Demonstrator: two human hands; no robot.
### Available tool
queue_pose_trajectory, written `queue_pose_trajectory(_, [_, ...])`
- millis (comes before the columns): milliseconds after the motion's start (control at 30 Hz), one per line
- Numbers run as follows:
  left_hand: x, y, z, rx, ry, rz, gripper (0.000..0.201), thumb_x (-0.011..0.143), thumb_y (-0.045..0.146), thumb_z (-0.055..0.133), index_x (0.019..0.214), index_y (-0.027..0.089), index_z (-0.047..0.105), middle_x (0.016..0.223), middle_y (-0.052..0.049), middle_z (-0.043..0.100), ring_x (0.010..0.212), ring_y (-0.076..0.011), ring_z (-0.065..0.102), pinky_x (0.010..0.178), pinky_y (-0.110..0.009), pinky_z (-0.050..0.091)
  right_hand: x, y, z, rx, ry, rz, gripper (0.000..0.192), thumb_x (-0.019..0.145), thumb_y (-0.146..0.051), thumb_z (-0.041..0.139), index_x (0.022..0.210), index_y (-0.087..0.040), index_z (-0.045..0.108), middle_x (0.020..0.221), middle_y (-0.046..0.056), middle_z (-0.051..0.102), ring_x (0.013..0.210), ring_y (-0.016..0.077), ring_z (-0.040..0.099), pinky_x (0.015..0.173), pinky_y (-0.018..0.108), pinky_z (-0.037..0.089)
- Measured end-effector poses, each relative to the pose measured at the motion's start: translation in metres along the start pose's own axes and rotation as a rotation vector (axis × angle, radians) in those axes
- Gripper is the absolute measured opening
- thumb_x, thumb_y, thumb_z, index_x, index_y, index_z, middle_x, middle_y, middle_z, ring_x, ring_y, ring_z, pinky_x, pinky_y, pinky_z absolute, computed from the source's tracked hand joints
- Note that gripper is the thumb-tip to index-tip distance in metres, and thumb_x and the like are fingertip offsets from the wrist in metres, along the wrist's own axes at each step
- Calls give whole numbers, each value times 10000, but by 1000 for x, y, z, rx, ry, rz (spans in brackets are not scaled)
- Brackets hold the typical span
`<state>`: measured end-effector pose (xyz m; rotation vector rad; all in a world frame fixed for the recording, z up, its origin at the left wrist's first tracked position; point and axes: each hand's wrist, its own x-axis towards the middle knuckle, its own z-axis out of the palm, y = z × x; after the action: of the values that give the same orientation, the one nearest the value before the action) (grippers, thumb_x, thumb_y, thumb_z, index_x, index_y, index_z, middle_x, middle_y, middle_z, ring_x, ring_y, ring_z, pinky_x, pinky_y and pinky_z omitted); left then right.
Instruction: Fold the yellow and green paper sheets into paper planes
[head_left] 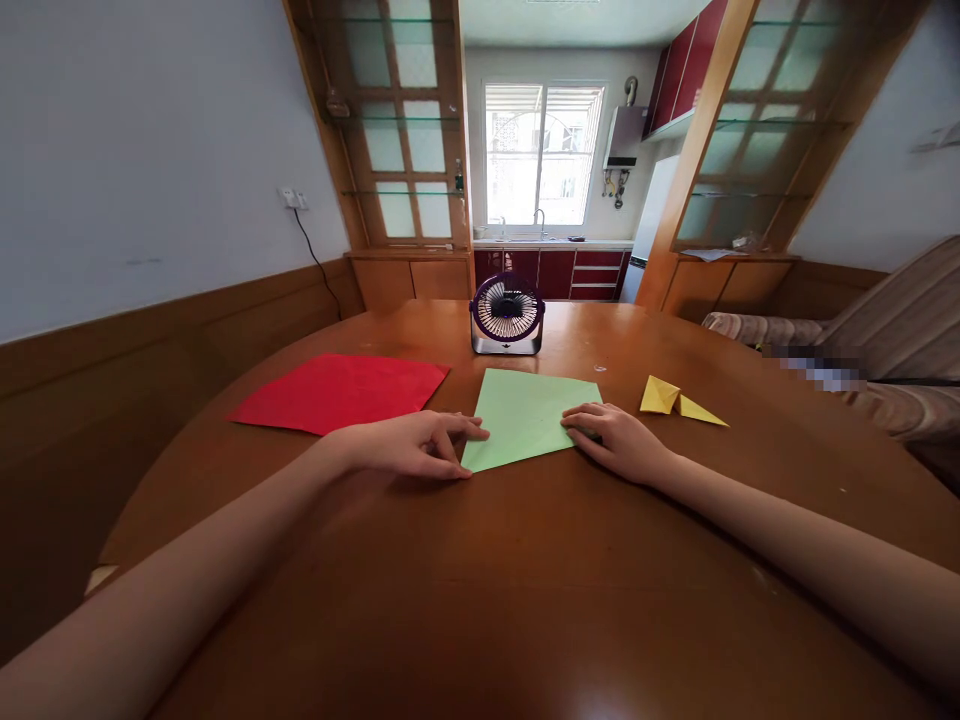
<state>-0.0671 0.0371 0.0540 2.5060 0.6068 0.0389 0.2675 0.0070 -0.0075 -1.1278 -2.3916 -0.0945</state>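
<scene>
A sheet of light green paper (525, 415) lies flat on the brown table in front of me. My left hand (427, 443) is at its left side, fingers apart, with the fingertips touching the near left corner and edge. Across the sheet, my right hand (611, 437) rests on the right edge with its fingers stretched out over the paper. To the left lies red paper (345, 390), partly behind my left hand. A folded yellow paper piece (660, 395) with a pointed tail sits to the right, apart from my right hand.
A small purple desk fan (508, 310) stands on the table (510, 600) just beyond the green sheet. Past the table's far edge are wooden cabinets (412, 280) and a kitchen window. A striped sofa (892, 330) is at the right.
</scene>
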Motion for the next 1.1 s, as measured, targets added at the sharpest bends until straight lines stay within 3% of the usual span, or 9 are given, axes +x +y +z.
queue_pose_trajectory(167, [1,12,2,99,68,85,211,899,357,596,890,257,782,1399,-35,536,1363,-277,400,1170,-444,234,0,0,0,8,7,-5,254,944,-251,460,1059,-201,681,1105,111,683,1014,239,652,899,432,533])
queue_pose_trajectory(300, [1,19,4,174,77,135,204,873,249,578,916,255,777,1213,-38,672,1205,-241,568,1153,-422,285,0,-2,-1,11,11,-2,251,941,-248,459,1037,-204,687,1100,110,687,1004,244,657,885,438,536])
queue_pose_trajectory(433, [2,24,8,211,111,135,234,851,204,553,932,242,770,1094,-39,705,1002,-210,654,926,-306,480,1,-2,-2,2,5,0,251,944,-250,454,1038,-208,684,1099,104,685,1000,240,654,884,438,537])
queue_pose_trajectory(533, [4,27,12,261,126,103,285,847,202,537,1042,237,742,1060,-38,686,791,-153,659,716,-238,493,1,-1,-1,-4,-4,1,259,950,-257,448,1047,-194,679,1109,110,680,1010,239,649,895,435,534])
queue_pose_trajectory(600, [6,28,15,322,132,106,325,845,207,534,1111,249,715,1034,-33,668,731,-132,633,690,-230,477,1,-1,-1,-8,-8,-1,262,953,-259,445,1049,-189,679,1112,113,679,1018,240,648,900,437,533])
queue_pose_trajectory(933, [13,24,27,536,174,184,350,873,226,489,1178,230,660,968,-65,606,847,-190,584,807,-300,457,1,-3,-2,11,3,3,264,943,-250,458,1050,-192,692,1103,116,686,1010,247,656,895,432,533])
queue_pose_trajectory(1100, [18,22,33,562,216,198,349,885,253,501,1211,214,618,1086,-96,576,971,-233,558,912,-356,444,1,-2,-2,15,11,-2,258,942,-253,466,1051,-198,693,1096,111,689,1011,245,654,899,433,530])
